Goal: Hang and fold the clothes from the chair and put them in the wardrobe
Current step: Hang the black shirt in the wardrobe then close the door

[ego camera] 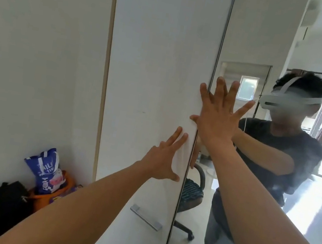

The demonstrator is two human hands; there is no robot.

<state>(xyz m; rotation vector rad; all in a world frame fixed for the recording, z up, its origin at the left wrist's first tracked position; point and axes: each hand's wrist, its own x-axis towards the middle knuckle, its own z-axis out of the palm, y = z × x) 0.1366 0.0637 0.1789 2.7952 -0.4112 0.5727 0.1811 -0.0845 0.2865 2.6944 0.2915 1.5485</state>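
White wardrobe door [152,78] is pressed by the left hand [161,162], fingers splayed wide, nothing held; the right hand [216,118], equally splayed, is laid across its edge onto the mirrored door [256,31], where the chair [191,194] is reflected.

matt smooth white wardrobe door [154,78], brushed metal bar handle [145,217], glossy mirror door panel [254,41], shiny blue plastic bag [47,169]
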